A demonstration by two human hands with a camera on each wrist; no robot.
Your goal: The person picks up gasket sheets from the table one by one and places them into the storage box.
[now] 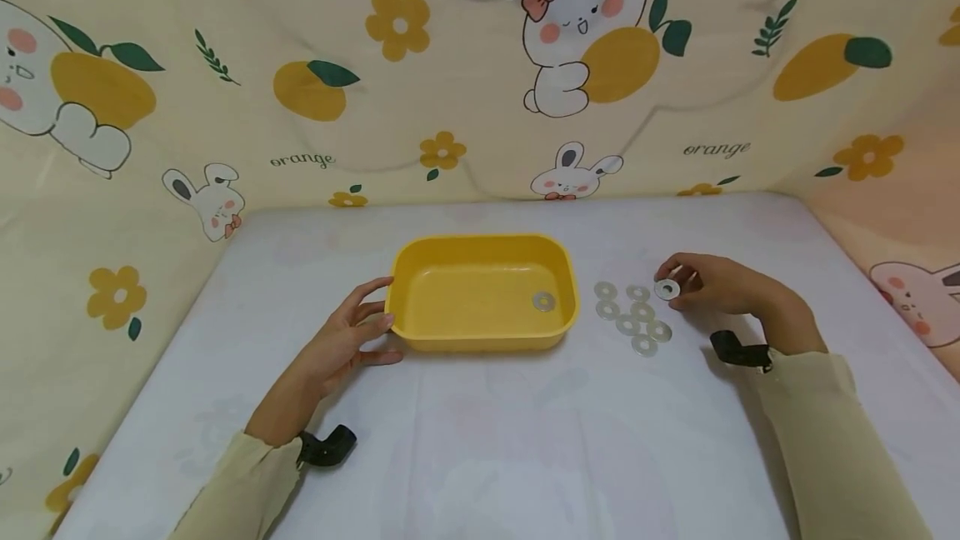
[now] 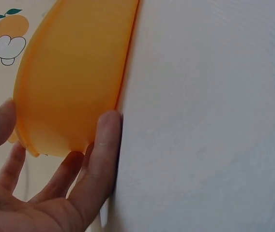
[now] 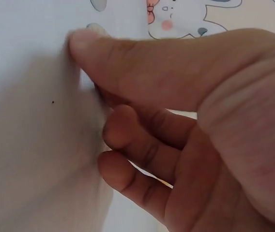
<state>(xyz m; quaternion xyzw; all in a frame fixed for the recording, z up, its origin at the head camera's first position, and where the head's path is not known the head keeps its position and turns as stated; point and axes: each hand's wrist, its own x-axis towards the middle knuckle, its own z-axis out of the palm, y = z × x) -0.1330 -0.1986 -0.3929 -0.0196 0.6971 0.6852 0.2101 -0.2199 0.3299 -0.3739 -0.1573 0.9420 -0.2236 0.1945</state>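
A yellow plastic tray (image 1: 480,340) stands on the white-covered table, with one flat metal washer (image 1: 543,302) lying inside near its right end. Against the tray's left end rests my left hand (image 1: 348,336), its fingers spread and touching the end wall (image 2: 74,96) without curling round it. To the right of the tray, my right hand (image 1: 712,283) pinches a washer (image 1: 667,289) between thumb and fingers, tilted up from the table. Just left of that hand lies a loose group of several more washers (image 1: 628,324). In the right wrist view the thumb (image 3: 108,60) largely hides the held washer.
A cream cloth (image 1: 465,107) printed with rabbits and oranges hangs behind and at both sides of the table (image 1: 480,440). Black straps (image 1: 326,446) with small devices sit on both wrists.
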